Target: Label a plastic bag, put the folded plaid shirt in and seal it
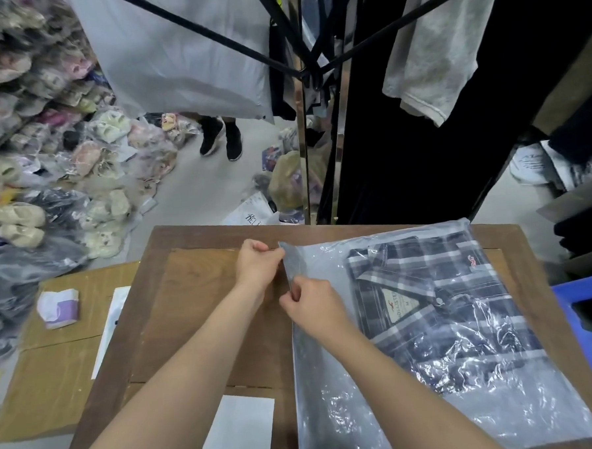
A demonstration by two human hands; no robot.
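A clear plastic bag point(330, 387) lies on the wooden table point(195, 298), with the folded dark plaid shirt point(439, 306) inside it, collar end toward the bag's left edge. My left hand point(257, 264) pinches the far corner of that left edge. My right hand point(314, 307) pinches the same edge a little nearer to me. Both hands sit close together on the bag's strip-like opening edge. I see no label on the bag from here.
A white sheet point(240, 433) lies at the table's near edge. Left of the table, a cardboard box point(55, 374) carries a purple-and-white pack point(59, 308) and a white strip. A blue crate point(591, 329) stands at right. Bagged shoes pile up at left; a person's feet point(221, 139) stand beyond.
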